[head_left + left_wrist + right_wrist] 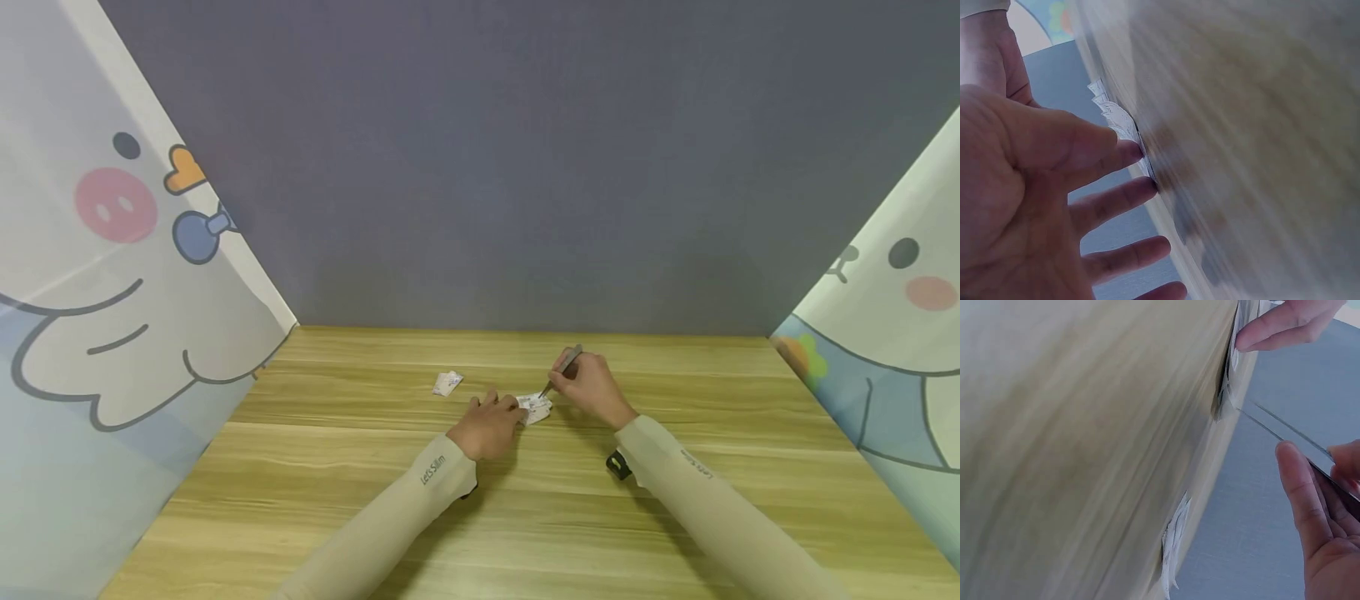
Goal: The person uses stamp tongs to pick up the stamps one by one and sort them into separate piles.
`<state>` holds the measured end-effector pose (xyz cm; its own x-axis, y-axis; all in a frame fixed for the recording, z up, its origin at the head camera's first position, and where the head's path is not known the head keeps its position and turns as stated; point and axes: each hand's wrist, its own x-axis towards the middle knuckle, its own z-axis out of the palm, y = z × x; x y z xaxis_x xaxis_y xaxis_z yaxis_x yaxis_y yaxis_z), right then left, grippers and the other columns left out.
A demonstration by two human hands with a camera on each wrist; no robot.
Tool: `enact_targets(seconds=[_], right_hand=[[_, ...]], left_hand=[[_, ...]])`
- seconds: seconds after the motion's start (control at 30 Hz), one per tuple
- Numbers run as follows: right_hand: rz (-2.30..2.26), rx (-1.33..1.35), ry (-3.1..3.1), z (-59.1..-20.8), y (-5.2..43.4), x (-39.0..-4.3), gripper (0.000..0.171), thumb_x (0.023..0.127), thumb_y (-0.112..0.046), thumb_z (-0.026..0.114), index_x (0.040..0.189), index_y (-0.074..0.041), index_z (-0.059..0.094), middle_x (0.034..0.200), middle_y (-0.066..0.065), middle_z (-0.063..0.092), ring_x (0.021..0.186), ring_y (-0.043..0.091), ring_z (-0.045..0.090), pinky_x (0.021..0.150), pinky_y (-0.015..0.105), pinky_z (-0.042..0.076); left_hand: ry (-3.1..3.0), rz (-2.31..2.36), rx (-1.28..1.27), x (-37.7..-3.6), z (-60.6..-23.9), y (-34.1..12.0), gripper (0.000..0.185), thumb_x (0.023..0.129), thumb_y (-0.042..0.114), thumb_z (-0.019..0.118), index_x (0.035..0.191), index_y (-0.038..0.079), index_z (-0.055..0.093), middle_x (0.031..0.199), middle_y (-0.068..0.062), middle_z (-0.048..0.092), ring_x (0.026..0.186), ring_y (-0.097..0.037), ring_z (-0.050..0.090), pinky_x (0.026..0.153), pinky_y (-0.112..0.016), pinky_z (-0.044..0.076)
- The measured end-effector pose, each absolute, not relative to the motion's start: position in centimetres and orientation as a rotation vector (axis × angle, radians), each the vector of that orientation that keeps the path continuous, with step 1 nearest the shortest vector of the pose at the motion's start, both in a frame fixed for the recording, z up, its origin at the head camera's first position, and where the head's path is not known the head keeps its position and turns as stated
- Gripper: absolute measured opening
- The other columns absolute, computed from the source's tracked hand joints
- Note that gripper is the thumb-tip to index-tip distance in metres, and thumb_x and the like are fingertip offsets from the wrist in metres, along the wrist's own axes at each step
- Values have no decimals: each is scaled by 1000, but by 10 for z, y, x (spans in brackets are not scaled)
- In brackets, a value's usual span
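Note:
A small white packet with printed marks (535,410), uneven and layered, lies on the wooden table between both hands. My left hand (486,428) rests its fingertips on the packet's left edge, fingers mostly straight; the left wrist view shows thumb and index finger (1100,169) close beside it. In my right hand (594,388) I pinch dark metal tweezers (570,362), pointing down at the packet. The right wrist view shows the tweezers (1291,434) with their two tips apart, one close to the packet's edge; whether it touches, I cannot tell.
A second small white printed piece (447,383) lies to the left, farther back on the wooden table (360,467). A grey panel (525,167) stands along the table's back edge. Cartoon-printed panels (60,250) flank both sides.

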<state>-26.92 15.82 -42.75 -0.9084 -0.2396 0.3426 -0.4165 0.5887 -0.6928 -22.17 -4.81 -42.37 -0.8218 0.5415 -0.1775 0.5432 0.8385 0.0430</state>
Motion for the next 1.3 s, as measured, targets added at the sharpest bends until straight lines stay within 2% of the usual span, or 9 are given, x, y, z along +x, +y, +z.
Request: enact_targets(seconds=[0.17, 0.37, 0.7, 0.9, 1.1, 1.3], right_hand=[[1204, 525, -2597, -425, 157, -268, 9, 87, -8, 66, 79, -11, 64, 70, -2, 62, 64, 12, 61, 59, 31, 51], [1218, 557, -2606, -425, 156, -268, 8, 88, -8, 66, 80, -10, 65, 71, 2, 64, 62, 12, 61, 56, 30, 51], [1162, 491, -2647, -423, 155, -267, 9, 86, -9, 66, 78, -12, 64, 69, -3, 61, 64, 12, 60, 59, 31, 50], [1207, 541, -2605, -423, 154, -266, 9, 87, -10, 66, 79, -12, 64, 69, -3, 61, 61, 12, 60, 55, 31, 50], [1217, 552, -2594, -423, 153, -267, 10, 88, -11, 65, 78, -12, 65, 67, -5, 62, 60, 12, 60, 55, 32, 50], [1232, 536, -2589, -423, 154, -267, 11, 88, -12, 64, 78, -12, 65, 67, -4, 62, 59, 13, 59, 55, 33, 50]], left_hand=[[2826, -2, 845, -222, -424, -49, 41, 99, 17, 50, 139, 23, 50, 134, 4, 45, 108, -19, 38, 85, -39, 37], [2822, -14, 832, -224, -426, -50, 41, 99, 16, 49, 139, 24, 49, 141, 6, 42, 114, -19, 38, 92, -44, 36], [2813, -1, 825, -222, -426, -48, 45, 98, 13, 50, 140, 28, 48, 141, 7, 41, 112, -18, 38, 94, -44, 36], [2814, -15, 815, -223, -424, -48, 44, 98, 16, 50, 141, 26, 47, 143, 7, 40, 117, -19, 38, 96, -46, 35], [2813, -31, 820, -224, -425, -49, 44, 98, 18, 51, 141, 25, 46, 143, 8, 39, 112, -17, 39, 92, -43, 36], [2812, -49, 825, -223, -424, -48, 44, 98, 18, 51, 142, 24, 46, 143, 8, 39, 116, -18, 38, 98, -47, 34]])
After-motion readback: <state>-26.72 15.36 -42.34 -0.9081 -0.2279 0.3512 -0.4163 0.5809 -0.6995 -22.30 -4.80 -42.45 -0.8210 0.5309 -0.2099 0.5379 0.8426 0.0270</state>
